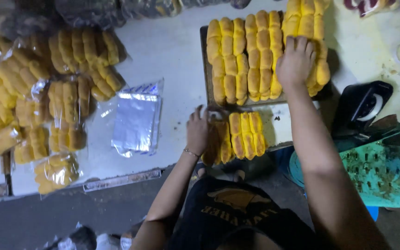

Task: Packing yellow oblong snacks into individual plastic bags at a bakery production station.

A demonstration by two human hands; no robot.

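White tabletop (177,51) is seen from the head camera, with a dark baking tray (204,65) set on it. Rows of yellow bread rolls (241,60) fill the tray. The right hand (296,62) is laid flat on the rolls at the tray's right side, fingers spread slightly. The left hand (198,132) is curled over a small slab of rolls (241,134) at the near table edge. Bagged rolls (65,92) are stacked at the left, beside a pile of empty plastic bags (136,120).

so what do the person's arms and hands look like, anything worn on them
Both arms are bare, with no sleeves reaching the forearms and no gloves. The left hand has a thin bracelet at the wrist. The right hand wears nothing visible; its fingers are bare.
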